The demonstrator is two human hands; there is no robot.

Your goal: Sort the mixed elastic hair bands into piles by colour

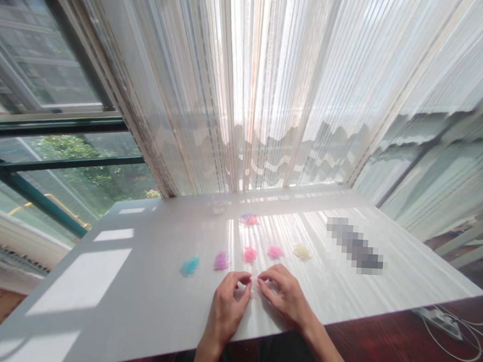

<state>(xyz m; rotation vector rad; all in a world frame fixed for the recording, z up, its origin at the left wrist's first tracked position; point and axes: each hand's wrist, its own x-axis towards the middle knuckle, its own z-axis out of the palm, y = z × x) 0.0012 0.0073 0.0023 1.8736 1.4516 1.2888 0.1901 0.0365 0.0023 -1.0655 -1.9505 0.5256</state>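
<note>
My left hand [232, 296] and my right hand [281, 292] face each other over the near part of the white table [146, 300]. Their fingers are pinched, and something small and pale seems to lie between the fingertips, too faint to make out. Beyond them small piles form a row: teal [190, 266], purple [221, 261], red-pink [249, 255], pink [275, 252] and pale yellow [302, 252]. A mixed pink and blue pile [249, 220] lies farther back.
A clear round dish [219, 206] stands near the back edge. A pixelated dark object [355, 245] lies at the right. Striped curtains [262, 95] hang behind the table. A power strip [440, 322] with white cables is on the floor at right.
</note>
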